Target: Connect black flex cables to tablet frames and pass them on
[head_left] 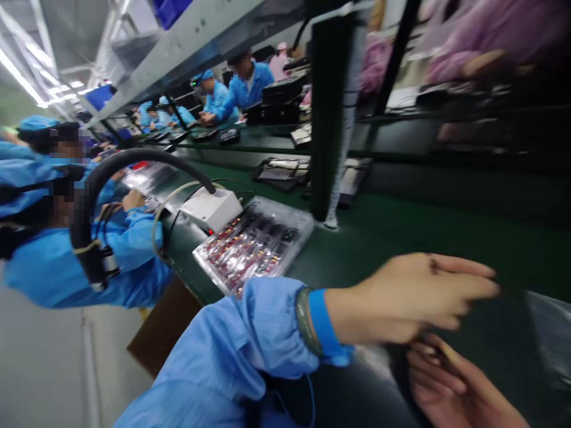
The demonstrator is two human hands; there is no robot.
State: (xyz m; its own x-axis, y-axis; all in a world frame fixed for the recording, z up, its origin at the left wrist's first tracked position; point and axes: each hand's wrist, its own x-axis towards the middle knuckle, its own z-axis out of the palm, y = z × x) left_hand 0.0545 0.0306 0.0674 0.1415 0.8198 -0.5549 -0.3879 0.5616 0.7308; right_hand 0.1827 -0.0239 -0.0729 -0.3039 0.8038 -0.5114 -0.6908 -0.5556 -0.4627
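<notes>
My left hand (414, 297) reaches out to the right over the green belt (401, 232), in a blue sleeve with a blue wrist strap. Its fingers are stretched out close together and smeared by motion. Whether they hold anything is unclear. Just below it, at the bottom right, my right hand (450, 380) has its fingers curled against a dark object (401, 368) that I cannot make out. Both hands are blurred.
A clear tray of small red and black parts (254, 244) lies left of my arm, with a white box (214, 208) and cables behind it. A black post (328, 119) stands on the belt. People in blue coats (66, 261) work along the line.
</notes>
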